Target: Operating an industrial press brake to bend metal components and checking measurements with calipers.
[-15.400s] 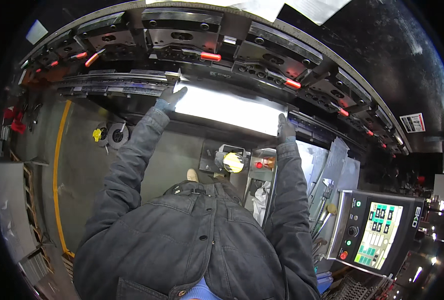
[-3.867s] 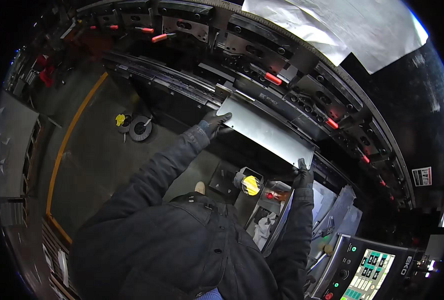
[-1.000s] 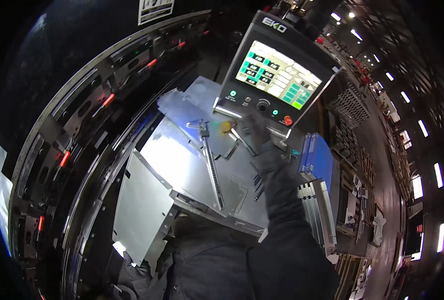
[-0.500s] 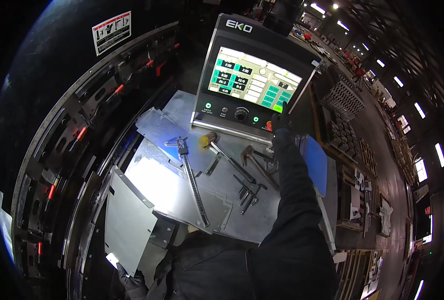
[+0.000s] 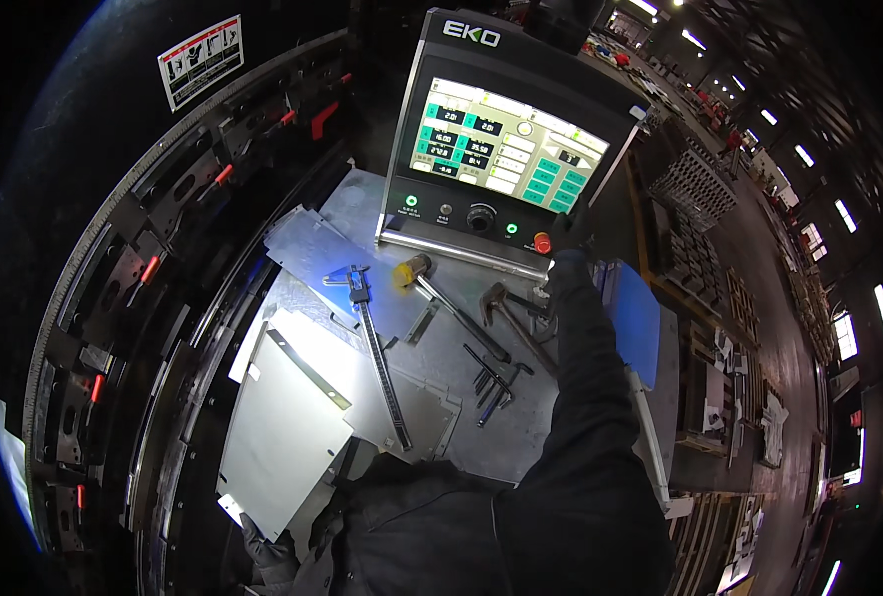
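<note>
Fingers of our right hand reach the far control panel, spread unclear; left hand grips the near sheet-metal panel; setting step, next wants an accurate press.

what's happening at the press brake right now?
The person's gloved right hand reaches up to the lower right edge of the control panel, by its red button. The gloved left hand grips the bottom corner of a sheet-metal panel. A long caliper, a hammer and hex keys lie on the steel table.
</note>
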`<state>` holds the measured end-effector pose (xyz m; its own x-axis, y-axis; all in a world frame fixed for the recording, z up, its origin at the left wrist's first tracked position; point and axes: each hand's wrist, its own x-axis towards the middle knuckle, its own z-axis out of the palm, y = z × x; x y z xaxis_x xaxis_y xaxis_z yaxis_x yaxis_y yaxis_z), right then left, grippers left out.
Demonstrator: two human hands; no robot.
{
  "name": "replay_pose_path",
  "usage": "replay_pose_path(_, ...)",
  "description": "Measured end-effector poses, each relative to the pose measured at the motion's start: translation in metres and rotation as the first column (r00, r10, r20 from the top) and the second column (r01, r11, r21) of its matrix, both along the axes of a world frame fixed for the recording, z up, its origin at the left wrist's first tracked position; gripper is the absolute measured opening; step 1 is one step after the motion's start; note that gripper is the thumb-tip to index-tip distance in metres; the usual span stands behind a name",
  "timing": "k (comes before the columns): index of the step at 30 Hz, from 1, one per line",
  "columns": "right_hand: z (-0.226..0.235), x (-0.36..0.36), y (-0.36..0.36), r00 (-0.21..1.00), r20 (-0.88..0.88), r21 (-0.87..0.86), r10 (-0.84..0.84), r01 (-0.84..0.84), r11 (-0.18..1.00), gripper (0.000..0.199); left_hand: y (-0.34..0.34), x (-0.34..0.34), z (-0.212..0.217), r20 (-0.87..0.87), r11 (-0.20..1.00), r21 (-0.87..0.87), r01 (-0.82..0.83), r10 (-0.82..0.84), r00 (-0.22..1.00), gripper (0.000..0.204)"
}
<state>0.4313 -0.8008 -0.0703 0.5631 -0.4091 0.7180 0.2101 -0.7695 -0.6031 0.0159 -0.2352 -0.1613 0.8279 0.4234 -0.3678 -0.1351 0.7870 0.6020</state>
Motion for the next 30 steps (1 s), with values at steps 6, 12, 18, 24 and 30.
replay_pose_path(6, -0.037, -0.017, 0.006, 0.996, 0.088, -0.177, 0.002, 0.013, 0.984, 0.056, 0.001, -0.01, -0.022, -0.166, 0.404, 0.903, 0.15, 0.004, 0.986, 0.044)
replay_pose_path(12, -0.023, -0.031, 0.036, 0.961, -0.208, -0.141, -0.18, 0.153, 0.978, 0.047, -0.009, -0.008, 0.006, -0.102, 0.949, 0.313, 0.029, 0.003, 0.995, 0.045)
replay_pose_path(18, -0.045, -0.044, 0.094, 0.974, -0.118, -0.132, 0.191, -0.206, 0.97, 0.036, -0.005, -0.024, -0.003, -0.115, 0.989, 0.134, -0.055, 0.071, 0.991, 0.046)
replay_pose_path(24, 0.006, -0.096, 0.246, -0.483, 0.067, 0.956, 0.873, -0.22, -0.195, 0.049, 0.005, -0.04, -0.011, -0.097, 0.964, 0.254, -0.079, 0.107, 0.989, 0.044)
replay_pose_path(30, 0.035, -0.15, 0.353, -0.769, -0.034, 0.981, 0.638, -0.147, -0.125, 0.03, 0.005, -0.064, 0.044, -0.08, 0.931, 0.308, -0.196, 0.231, 0.97, 0.039)
